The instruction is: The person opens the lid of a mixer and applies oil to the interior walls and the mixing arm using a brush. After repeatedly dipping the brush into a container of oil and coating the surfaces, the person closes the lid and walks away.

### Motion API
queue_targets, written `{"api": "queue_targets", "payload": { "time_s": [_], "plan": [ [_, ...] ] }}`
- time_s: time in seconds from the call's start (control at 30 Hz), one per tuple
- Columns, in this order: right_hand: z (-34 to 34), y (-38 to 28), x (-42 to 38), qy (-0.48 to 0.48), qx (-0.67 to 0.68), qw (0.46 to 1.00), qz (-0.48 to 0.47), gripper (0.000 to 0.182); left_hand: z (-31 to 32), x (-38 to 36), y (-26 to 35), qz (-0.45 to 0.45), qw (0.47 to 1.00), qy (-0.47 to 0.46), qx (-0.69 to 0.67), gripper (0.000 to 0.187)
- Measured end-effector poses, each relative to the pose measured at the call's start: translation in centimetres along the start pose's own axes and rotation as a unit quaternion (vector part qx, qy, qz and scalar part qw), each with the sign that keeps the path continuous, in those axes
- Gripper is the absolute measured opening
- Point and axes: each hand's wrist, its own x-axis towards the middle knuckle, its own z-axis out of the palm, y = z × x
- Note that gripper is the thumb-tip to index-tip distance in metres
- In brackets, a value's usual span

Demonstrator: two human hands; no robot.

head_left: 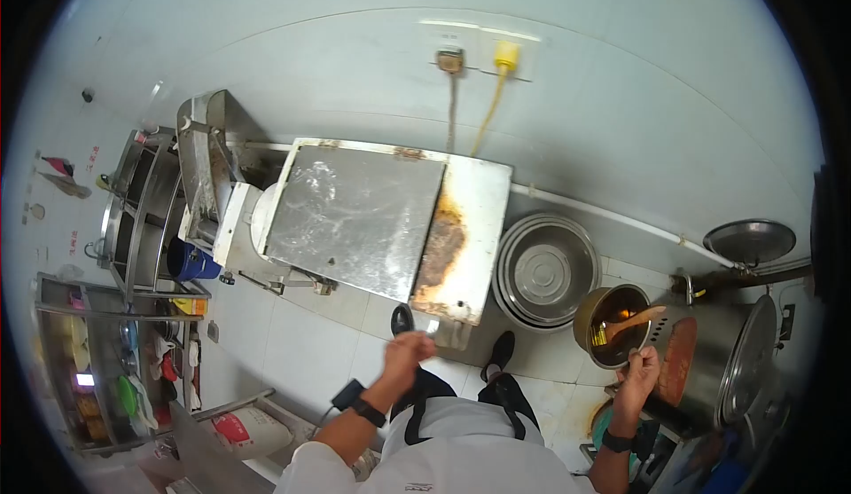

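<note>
My right hand (pixel 640 372) grips the near rim of a round metal pot (pixel 585 318), thumb and fingers closed on it. Inside the pot is a shiny amber-brown liquid (pixel 628 299). A wooden-handled utensil (pixel 634 319), apparently a brush with a yellowish end, leans in the pot, its handle sticking out over the right rim. My left hand (pixel 409 352) is held in front of my body with curled fingers, near the front edge of a metal-topped machine (pixel 355 219); whether anything is inside the fingers is hidden.
Stacked metal basins (pixel 545 272) stand on the floor between machine and pot. To the right are a steel counter (pixel 709 352) and a large lid (pixel 749 361). Loaded shelves (pixel 124 303) and a blue bucket (pixel 191 259) stand left; a white sack (pixel 253 432) lies lower left. Plugs hang on the wall.
</note>
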Motion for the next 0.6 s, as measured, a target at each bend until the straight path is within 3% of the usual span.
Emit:
{"api": "queue_targets", "payload": {
  "time_s": [0.07, 0.1, 0.23, 0.27, 0.33, 0.5, 0.6],
  "plan": [
    [1.4, 1.7, 0.9, -0.016, 0.015, 0.999, 0.024, 0.015, -1.7, 2.0, 2.0, 0.064, 0.995, 0.06, -0.037, 0.025],
    [3.6, -2.1, -2.3, -0.006, -0.042, 0.999, 0.01, 0.015, -4.6, 2.9, 2.8, 0.031, 0.991, 0.085, -0.098, 0.028],
    [12.7, -1.0, -6.1, 0.063, -0.019, 0.998, 0.016, 0.017, -12.0, 9.6, 12.6, 0.017, 0.977, 0.165, -0.133, 0.035],
    [14.0, -1.0, -6.9, 0.067, -0.01, 0.997, 0.021, 0.016, -12.6, 10.6, 13.8, 0.014, 0.978, 0.156, -0.134, 0.035],
    [16.5, -1.3, -8.8, 0.078, -0.014, 0.997, 0.024, 0.016, -13.9, 11.9, 15.6, -0.076, 0.986, 0.07, -0.134, 0.036],
    [21.8, -2.4, -12.0, 0.111, -0.018, 0.993, 0.034, 0.015, -15.1, 13.3, 16.7, -0.115, 0.984, 0.055, -0.121, 0.035],
    [23.4, -2.4, -13.0, 0.113, -0.001, 0.993, 0.035, 0.015, -15.0, 13.8, 17.4, -0.185, 0.968, 0.05, -0.162, 0.036]
  ]
}}
